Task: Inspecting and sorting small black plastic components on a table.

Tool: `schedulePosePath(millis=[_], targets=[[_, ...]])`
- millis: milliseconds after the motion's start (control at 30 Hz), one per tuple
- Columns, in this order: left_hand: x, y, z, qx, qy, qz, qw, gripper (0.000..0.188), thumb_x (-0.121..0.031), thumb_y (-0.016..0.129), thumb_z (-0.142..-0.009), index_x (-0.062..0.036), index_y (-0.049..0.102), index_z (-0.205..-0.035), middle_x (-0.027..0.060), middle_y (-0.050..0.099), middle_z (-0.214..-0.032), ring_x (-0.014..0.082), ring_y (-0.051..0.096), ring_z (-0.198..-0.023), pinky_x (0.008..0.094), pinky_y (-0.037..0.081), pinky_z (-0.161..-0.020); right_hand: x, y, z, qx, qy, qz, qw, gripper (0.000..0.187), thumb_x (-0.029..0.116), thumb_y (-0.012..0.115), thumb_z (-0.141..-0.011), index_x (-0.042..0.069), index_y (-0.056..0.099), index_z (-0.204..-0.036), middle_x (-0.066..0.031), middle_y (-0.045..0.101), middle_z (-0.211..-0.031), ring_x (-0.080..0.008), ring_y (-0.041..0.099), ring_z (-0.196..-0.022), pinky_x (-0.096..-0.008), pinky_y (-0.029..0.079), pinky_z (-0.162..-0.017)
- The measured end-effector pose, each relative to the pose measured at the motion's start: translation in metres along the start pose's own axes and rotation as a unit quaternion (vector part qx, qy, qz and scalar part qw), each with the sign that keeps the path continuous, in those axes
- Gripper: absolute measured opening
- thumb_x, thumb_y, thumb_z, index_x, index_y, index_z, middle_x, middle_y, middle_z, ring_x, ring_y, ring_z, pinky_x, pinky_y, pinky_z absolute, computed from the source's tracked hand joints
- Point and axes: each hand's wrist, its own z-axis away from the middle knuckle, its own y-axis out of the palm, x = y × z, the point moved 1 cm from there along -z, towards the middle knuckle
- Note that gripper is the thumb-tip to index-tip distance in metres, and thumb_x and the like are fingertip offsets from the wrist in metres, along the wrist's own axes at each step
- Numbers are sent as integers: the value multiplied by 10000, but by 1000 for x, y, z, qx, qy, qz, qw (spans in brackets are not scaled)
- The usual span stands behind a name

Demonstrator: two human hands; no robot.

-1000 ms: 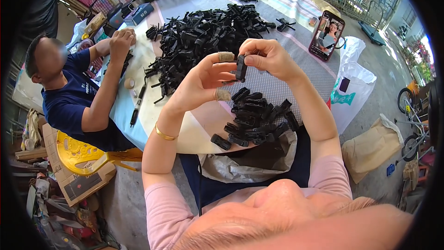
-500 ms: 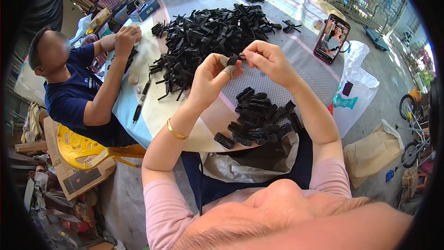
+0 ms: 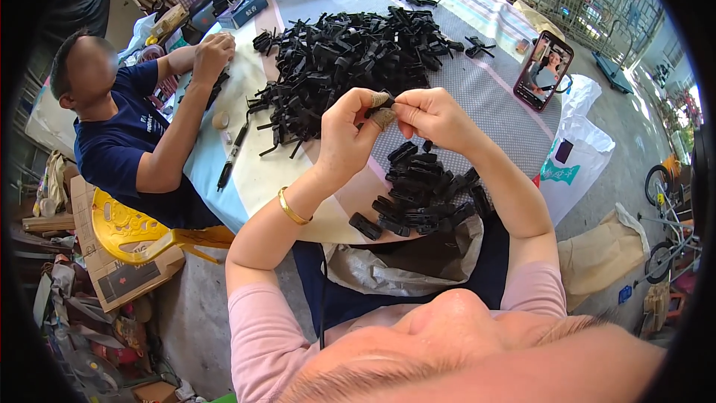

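My left hand [image 3: 349, 128], with tan wrappings on its thumb and forefinger, pinches a small black plastic part [image 3: 381, 102]. Its exact kind is hard to make out, since fingers cover most of it. The fingertips of my right hand [image 3: 435, 118] are closed against the same part from the other side. Just beyond both hands lies a big heap of black plastic pieces [image 3: 335, 60] with thin prongs sticking out. Nearer me, below my hands, is a smaller pile of chunky black clip-like pieces [image 3: 425, 190] at the table's edge.
An open sack [image 3: 350, 272] lies at my lap. A propped phone [image 3: 543, 71] and a white plastic bag [image 3: 578, 149] are at the right. On the left a co-worker [image 3: 123, 127] handles something at the table, near a black pen [image 3: 233, 155] and a tape roll [image 3: 221, 120].
My hands have drawn together around the small black part, the right fingers now pressed against my left fingertips. The whole view has shifted slightly.
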Motion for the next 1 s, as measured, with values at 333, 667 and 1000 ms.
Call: schedulePosePath(millis=[333, 667, 1000], targets=[[-2, 19, 5, 83, -14, -96, 992, 304, -44, 647, -721, -38, 509, -993, 143, 591, -837, 269, 597, -744, 315, 473, -679, -32, -53, -18, -137, -100, 95, 981, 238, 250, 630, -799, 15, 640, -836, 1, 576, -647, -48, 487, -585, -198, 392, -519], [0, 27, 14, 303, -103, -64, 945, 292, -38, 586, -782, 18, 501, -1055, 133, 610, -942, 200, 595, -899, 288, 460, -779, -72, -30, -46, -132, 47, 512, 847, 230, 255, 610, -663, 47, 642, -756, -171, 624, -767, -309, 611, -746, -391, 486, -672], [21, 14, 3, 185, -240, 188, 934, 424, -236, 504, -887, 18, 407, -1212, 144, 528, -1122, 235, 543, -1019, 330, 428, -899, -31, -74, -16, -192, 95, 93, 972, 192, 200, 617, -736, 18, 603, -678, -5, 533, -549, -45, 442, -434, -192, 327, -398]])
